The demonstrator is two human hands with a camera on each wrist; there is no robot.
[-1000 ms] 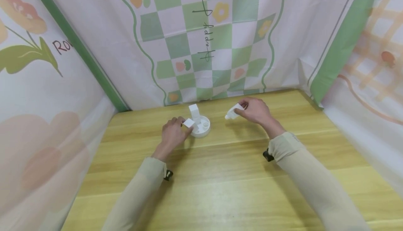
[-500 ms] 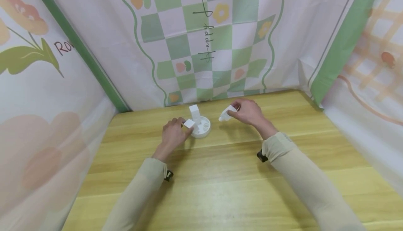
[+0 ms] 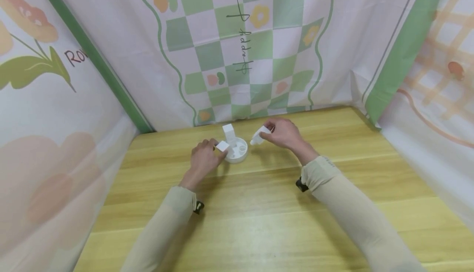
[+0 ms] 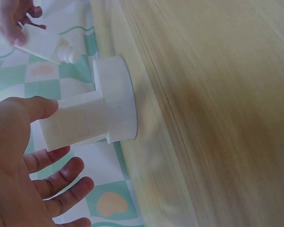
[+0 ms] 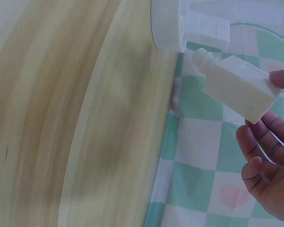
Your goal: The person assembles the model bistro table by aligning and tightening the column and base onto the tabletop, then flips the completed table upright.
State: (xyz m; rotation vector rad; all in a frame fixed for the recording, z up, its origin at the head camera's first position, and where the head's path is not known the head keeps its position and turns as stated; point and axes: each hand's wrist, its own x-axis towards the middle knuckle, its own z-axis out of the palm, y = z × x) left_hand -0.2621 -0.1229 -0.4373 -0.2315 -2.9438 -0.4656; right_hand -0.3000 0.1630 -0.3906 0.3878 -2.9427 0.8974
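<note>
A round white holder [image 3: 238, 159] with a raised rim and round holes stands near the back of the wooden table. Two white square bottles stand upside down in it: a rear one [image 3: 229, 132], and a front one [image 4: 78, 120] that my left hand [image 3: 203, 156] pinches between thumb and index finger, other fingers spread. My right hand [image 3: 284, 133] holds a third white square bottle [image 5: 241, 87] by its base end, between thumb and fingers. This bottle is tilted, its ridged neck [image 5: 203, 60] pointing down toward the holder from the right, apart from it.
The wooden table [image 3: 237, 222] extends toward me and to both sides. Behind it hangs a green-and-white checked cloth [image 3: 237, 58]; printed cloth walls also close off the left and right. Black bands [image 3: 301, 184] show at both wrists.
My right hand has moved left with its bottle, bringing the neck closer to the round holder. The left hand has stayed in place on the front bottle.
</note>
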